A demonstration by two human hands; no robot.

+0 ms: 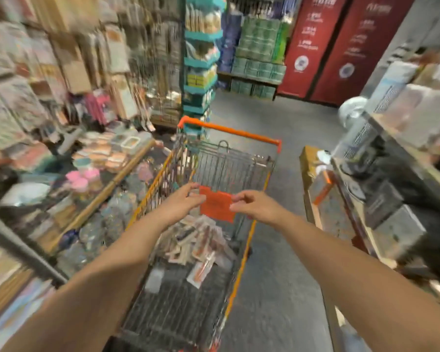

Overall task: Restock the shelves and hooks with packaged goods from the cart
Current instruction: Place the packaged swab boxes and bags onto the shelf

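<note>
both sets of fingers are curled in a pinch on one orange packet, held flat above the cart. left hand pinches the packet's left edge, thumb and fingertips closed on it; right hand pinches the right edge the same way. below, a heap of packaged goods lies in the wire basket. packet print is too blurred to read, as are the white characters on the red banners beyond.
</note>
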